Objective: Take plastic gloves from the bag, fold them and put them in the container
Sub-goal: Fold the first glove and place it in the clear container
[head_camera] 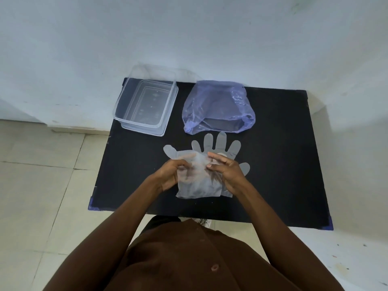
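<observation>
On black matte table [283, 164], centre: thin see-through plastic gloves [220, 143], filmy, slightly crinkled. 1 lies flat w/ 4 fingers spread toward the bag, thumb poking out right; another sheet is on top, its thumb sticking out left. Left hand [168, 175] has fingers curled, pinching the upper glove's left edge. Right hand [226, 171] pinches the film near its top w/ thumb + forefinger, other fingers loosely bent. Far left: clear hard plastic container [126, 114], rectangular w/ rounded corners, no lid on, nothing inside as far as can be told. Just right of it: purple-blue thin plastic bag [210, 101], crumpled, mouth gaping toward the gloves; contents can't be made out. Bag + container apart from each other.
</observation>
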`<state>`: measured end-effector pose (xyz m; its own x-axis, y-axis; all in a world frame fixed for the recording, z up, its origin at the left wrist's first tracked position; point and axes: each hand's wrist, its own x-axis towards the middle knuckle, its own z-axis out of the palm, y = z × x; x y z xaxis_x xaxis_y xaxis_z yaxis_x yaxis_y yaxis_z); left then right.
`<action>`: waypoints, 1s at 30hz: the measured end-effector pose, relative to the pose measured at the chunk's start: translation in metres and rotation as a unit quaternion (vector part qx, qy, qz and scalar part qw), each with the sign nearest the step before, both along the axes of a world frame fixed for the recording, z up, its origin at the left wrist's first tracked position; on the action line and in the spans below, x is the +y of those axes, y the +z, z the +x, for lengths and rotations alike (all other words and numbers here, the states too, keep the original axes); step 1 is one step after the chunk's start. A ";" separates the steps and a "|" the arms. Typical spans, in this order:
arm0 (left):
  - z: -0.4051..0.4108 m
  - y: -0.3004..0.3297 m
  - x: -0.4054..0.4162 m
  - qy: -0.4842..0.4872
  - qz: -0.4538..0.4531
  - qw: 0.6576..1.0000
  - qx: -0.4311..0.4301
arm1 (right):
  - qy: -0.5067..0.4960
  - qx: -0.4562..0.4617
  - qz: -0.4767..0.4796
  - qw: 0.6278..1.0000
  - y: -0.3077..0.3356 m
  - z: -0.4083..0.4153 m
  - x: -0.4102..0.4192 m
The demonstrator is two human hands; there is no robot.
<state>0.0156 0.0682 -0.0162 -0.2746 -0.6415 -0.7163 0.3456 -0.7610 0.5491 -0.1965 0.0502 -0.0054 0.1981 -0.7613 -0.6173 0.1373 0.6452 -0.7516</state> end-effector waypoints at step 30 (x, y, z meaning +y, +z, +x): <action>0.169 0.078 -0.165 0.174 -0.292 0.918 -0.203 | -0.048 0.171 -0.305 0.936 0.067 0.193 -0.149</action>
<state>0.1849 -0.0968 0.0622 0.2331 -0.9470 -0.2208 0.1896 -0.1785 0.9655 -0.0030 -0.0985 0.0618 -0.0187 -0.9968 -0.0779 -0.1423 0.0798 -0.9866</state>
